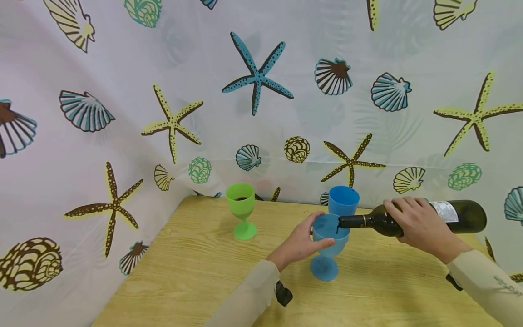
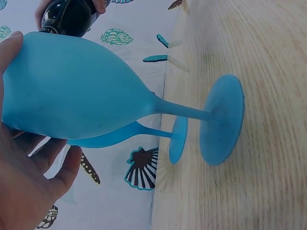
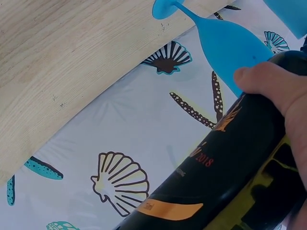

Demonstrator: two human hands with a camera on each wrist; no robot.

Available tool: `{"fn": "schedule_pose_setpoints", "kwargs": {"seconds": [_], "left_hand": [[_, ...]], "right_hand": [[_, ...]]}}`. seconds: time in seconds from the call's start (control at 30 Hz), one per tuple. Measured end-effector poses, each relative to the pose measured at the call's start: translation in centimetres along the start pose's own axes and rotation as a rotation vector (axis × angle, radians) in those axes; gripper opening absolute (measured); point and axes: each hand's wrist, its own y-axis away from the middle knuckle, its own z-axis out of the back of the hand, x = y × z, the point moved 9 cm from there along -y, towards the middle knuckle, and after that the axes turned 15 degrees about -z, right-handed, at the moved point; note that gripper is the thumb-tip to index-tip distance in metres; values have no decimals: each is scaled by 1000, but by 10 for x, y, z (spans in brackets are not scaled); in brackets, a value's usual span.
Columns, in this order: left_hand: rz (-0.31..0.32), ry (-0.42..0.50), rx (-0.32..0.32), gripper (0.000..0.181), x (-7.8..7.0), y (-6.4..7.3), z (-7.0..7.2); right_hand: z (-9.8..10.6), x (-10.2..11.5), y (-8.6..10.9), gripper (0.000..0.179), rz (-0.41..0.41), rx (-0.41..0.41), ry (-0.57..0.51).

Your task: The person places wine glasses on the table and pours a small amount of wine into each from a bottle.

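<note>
My left hand (image 1: 301, 240) holds the bowl of a light blue plastic goblet (image 1: 334, 249) near its rim, thumb in front and fingers round the far side. The goblet stands upright on the table, its stem and foot plain in the left wrist view. My right hand (image 1: 425, 225) grips a dark wine bottle (image 1: 466, 216) by its body and tips it almost level, neck pointing left. Over the goblet's opening, a thin dark stream leaves the bottle's mouth. Right behind stands a brighter blue goblet (image 1: 344, 199), partly covered by the front one.
A green goblet (image 1: 241, 208) with dark liquid inside stands at the back left of the wooden table (image 1: 184, 268). Behind and to the left of the table hangs a white curtain (image 1: 294, 122) printed with shells and starfish, close to the table's back edge.
</note>
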Motion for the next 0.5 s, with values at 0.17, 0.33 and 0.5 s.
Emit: {"fn": "schedule_pose_setpoints", "kwargs": {"seconds": [0.17, 0.33, 0.5], "left_hand": [[5, -1, -1, 75, 0, 0, 0], [6, -5, 2, 75, 1, 0, 0], [3, 0, 3, 75, -1, -1, 1]], "right_hand": [[1, 0, -1, 88, 6, -12, -1], [2, 0, -2, 89, 9, -21, 4], [0, -1, -2, 88, 1, -10, 7]]}}
